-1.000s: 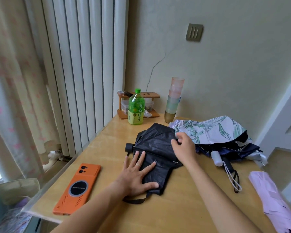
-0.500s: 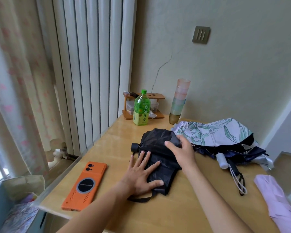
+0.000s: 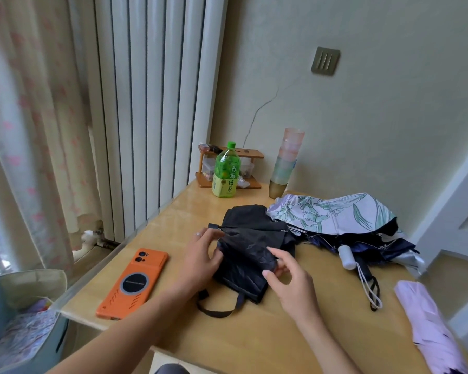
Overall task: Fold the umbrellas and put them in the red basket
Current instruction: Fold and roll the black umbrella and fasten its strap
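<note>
Black nylon is bunched under both my hands: my left hand (image 3: pixel 203 255) grips the left edge of the black umbrella (image 3: pixel 249 255), fingers curled round the cloth close to the shaft. My right hand (image 3: pixel 289 282) pinches a pleat on its right side between thumb and fingertips, the other fingers loosely bent. Both forearms come in low over the table (image 3: pixel 254 344), palms turned toward each other across the canopy. To do this step well, I judge, I should draw each pleat flat and lay them all the same way round the shaft. The left hand should hold the bundle tight while the right smooths, so that the strap (image 3: pixel 219 310), lying loose on the near side of the black umbrella, can reach round and close. Slack cloth would likely spring open. Just right of the black umbrella lies the floral umbrella (image 3: pixel 335 214), its canopy loose; farther right and nearer me, a lilac umbrella (image 3: pixel 430 327). Left of it is an orange phone (image 3: pixel 134 283); beyond it, a green bottle (image 3: pixel 225 172). No red basket is in view.
</note>
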